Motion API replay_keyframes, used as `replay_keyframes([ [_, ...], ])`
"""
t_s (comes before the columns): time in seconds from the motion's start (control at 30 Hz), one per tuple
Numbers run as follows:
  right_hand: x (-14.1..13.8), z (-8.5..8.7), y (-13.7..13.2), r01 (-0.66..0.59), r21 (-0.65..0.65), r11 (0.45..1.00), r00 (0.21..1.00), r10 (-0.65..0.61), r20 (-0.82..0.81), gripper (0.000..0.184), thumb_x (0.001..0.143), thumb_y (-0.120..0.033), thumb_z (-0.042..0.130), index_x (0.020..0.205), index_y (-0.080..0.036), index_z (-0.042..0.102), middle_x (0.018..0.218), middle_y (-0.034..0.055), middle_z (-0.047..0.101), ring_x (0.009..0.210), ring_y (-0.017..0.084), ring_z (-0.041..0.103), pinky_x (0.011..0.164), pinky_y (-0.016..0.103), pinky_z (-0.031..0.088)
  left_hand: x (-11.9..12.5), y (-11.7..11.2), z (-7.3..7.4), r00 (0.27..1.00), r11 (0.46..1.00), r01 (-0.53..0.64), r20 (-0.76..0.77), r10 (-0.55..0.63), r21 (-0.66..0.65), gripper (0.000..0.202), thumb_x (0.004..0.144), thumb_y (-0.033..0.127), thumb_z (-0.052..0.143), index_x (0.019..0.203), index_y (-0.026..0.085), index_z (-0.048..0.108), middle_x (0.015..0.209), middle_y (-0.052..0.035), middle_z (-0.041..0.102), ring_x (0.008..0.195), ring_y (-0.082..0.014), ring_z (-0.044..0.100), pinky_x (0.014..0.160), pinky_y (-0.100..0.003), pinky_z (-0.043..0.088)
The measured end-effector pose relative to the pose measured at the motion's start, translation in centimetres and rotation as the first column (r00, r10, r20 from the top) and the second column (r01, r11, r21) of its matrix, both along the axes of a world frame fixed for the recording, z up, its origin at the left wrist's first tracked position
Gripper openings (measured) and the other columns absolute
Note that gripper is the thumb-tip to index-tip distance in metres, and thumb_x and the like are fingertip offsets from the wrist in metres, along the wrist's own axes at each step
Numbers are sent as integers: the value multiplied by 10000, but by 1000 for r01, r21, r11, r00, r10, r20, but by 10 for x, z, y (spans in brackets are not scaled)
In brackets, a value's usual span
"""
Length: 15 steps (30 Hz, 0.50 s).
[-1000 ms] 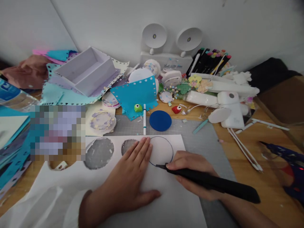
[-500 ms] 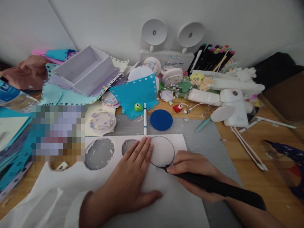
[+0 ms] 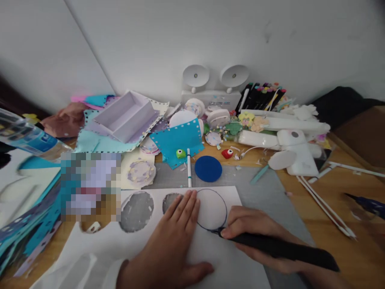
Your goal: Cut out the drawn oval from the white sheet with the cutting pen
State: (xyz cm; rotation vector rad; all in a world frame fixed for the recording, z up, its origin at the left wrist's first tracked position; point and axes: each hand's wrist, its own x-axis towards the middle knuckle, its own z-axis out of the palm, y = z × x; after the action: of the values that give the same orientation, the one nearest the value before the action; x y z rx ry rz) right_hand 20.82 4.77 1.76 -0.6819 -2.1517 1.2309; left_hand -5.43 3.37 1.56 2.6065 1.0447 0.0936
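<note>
My left hand lies flat on a white paper sheet, its fingertips close to a drawn blue circle. Its fingers are stretched out and cover part of a small round cutout. In my right hand is a craft knife with a thick black handle. The knife's thin dark tip touches the lower edge of the circle. Just beyond the sheet sit a blue disc and a white marker. A larger round cutout shows the grey cutting mat beneath.
Behind are a green punch, a red punch, blue punched paper, a lilac box and a twin-headed lamp. A teal cutter and white device lie right. A water bottle leans in at left.
The view has tipped upward, so everything sits lower in the picture. Both hands keep nearly the same places on the sheet, and the knife tip stays at the circle's lower edge.
</note>
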Motion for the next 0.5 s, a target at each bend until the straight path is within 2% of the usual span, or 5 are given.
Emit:
replay_keyframes([
  [0.23, -1, -2, -2, 149, 23, 989, 988, -149, -34, 258, 805, -185, 607, 1050, -260, 636, 870, 35, 667, 746, 197, 644, 648, 285, 502, -1, -2, -1, 1000, 1000, -3, 13, 3, -5, 1090, 777, 658, 584, 1535, 72, 65, 1589, -195, 33, 1472, -345, 64, 1196, -495, 166],
  [0.37, 9, -5, -2, 185, -107, 977, 980, -192, -52, 188, 809, -260, 645, 990, -251, 694, 864, 40, 685, 766, 203, 650, 669, 290, 506, -1, -2, -1, 1000, 1000, -7, 2, 7, -5, 1071, 790, 683, 548, 1528, 54, 96, 1586, -206, 30, 1473, -341, 50, 1196, -491, 156],
  [0.43, 17, -7, -1, 303, -192, 933, 937, -328, -117, 179, 789, -312, 687, 957, -258, 712, 875, 43, 695, 801, 214, 650, 686, 293, 504, -1, -2, -1, 1000, 1000, -5, 0, 5, -4, 1055, 798, 693, 529, 1524, 48, 116, 1586, -211, 44, 1474, -341, 50, 1198, -488, 139],
  [0.5, 23, -7, -1, 439, -294, 849, 841, -504, -200, 203, 754, -353, 734, 938, -268, 715, 833, 28, 689, 728, 187, 624, 609, 261, 485, -1, -2, -1, 1000, 1000, 0, -1, 0, 3, 1043, 807, 702, 508, 1523, 48, 122, 1587, -211, 54, 1475, -337, 50, 1201, -484, 119],
])
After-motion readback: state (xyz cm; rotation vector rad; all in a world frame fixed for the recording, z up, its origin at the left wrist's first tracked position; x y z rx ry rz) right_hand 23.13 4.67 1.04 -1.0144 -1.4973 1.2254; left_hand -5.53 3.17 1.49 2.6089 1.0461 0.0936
